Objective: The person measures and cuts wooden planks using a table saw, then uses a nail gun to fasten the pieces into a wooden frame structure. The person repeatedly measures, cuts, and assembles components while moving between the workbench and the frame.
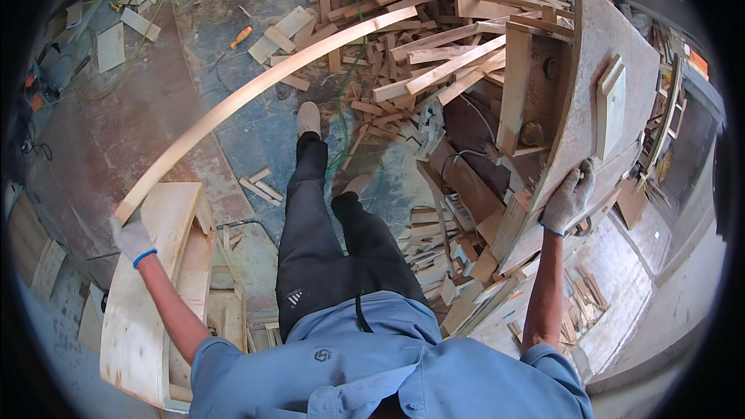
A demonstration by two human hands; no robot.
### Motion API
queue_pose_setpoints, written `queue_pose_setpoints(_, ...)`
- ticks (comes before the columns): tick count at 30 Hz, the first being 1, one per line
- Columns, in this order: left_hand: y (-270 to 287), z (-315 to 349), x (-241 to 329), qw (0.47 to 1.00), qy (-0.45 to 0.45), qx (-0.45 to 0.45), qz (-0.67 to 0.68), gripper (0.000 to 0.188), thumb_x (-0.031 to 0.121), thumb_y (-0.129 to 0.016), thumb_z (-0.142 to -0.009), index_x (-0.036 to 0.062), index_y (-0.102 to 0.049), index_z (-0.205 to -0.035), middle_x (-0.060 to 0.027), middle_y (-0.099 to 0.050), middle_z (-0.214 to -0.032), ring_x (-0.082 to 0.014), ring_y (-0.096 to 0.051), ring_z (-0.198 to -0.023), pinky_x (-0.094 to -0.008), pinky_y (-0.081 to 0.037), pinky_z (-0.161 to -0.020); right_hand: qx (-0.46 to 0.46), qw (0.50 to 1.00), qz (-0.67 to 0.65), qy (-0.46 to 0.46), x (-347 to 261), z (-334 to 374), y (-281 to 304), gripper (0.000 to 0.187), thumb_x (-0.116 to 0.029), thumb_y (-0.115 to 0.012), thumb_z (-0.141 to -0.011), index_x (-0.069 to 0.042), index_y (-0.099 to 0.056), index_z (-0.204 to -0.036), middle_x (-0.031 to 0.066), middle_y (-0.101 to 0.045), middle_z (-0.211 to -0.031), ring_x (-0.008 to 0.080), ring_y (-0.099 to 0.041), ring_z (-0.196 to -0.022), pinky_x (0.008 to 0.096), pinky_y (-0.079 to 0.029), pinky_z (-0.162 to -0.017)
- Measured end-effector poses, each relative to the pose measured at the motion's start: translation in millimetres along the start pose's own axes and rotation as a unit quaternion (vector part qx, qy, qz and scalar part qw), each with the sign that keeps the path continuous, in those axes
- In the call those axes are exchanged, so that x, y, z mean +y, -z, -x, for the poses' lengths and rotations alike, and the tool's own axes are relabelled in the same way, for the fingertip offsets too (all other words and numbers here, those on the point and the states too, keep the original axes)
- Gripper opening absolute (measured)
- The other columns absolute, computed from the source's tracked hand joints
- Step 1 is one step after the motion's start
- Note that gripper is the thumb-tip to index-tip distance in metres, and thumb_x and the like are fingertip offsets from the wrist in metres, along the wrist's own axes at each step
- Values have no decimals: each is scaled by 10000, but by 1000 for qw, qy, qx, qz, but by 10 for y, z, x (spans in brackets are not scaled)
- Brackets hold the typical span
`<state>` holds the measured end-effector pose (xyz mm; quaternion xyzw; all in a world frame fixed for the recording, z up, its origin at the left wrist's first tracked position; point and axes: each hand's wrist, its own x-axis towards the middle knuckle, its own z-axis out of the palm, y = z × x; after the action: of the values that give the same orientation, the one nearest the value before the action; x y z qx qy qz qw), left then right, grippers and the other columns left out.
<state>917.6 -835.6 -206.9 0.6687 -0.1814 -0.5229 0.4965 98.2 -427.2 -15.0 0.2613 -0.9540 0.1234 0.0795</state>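
A long, pale wooden strip (pixel 268 80) runs from my left hand up to the far wood pile. My left hand (pixel 133 237), in a light glove with a blue cuff, is closed around the strip's near end, above a pale wooden box-like frame (pixel 136 302). On the right, my gloved right hand (pixel 568 198) lies against the top of a worn wooden workbench (pixel 566 140), close to its edge. Its fingers look stretched out, pointing away from me, though their tips are partly hard to see. Short pale boards (pixel 611 109) lie farther along the bench top.
A large heap of wooden strips and offcuts (pixel 450 54) fills the far middle and right. More scraps (pixel 434 233) lie beside my legs. An orange-handled tool (pixel 240 37) rests on the floor. A green cord (pixel 341 120) runs past my feet. Loose boards (pixel 111 48) lie far left.
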Motion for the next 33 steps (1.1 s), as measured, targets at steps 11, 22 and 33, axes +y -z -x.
queue_pose_setpoints(11,-401,-381,-636,985,130,-110,28,439,298,-584,-1023,-44,-541,-1294,-180,-614,-1262,-343,-556,-1249,-507,-393,-1136,-1,999,-17,-31,-80,10,3,309,-119,-541,-1041,52,-596,-1293,197,-617,-1338,293,-581,-1242,384,-418,-1095)
queue_pose_setpoints(22,-2796,1455,-3089,962,248,-105,38,176,137,-585,-911,40,-653,-1041,-135,-651,-1012,-306,-641,-976,-476,-541,-900,-9,999,-13,-30,56,24,20,346,-118,-524,-1050,55,-568,-1346,191,-604,-1357,283,-560,-1262,385,-400,-1111)
queue_pose_setpoints(33,-4479,3035,-3559,787,83,-387,-474,476,313,-644,-942,9,-583,-1303,-201,-683,-1181,-348,-680,-1036,-438,-548,-893,-40,993,-61,-96,-39,51,68,382,-170,-453,-1094,51,-513,-1400,171,-539,-1421,258,-492,-1321,381,-356,-1150)
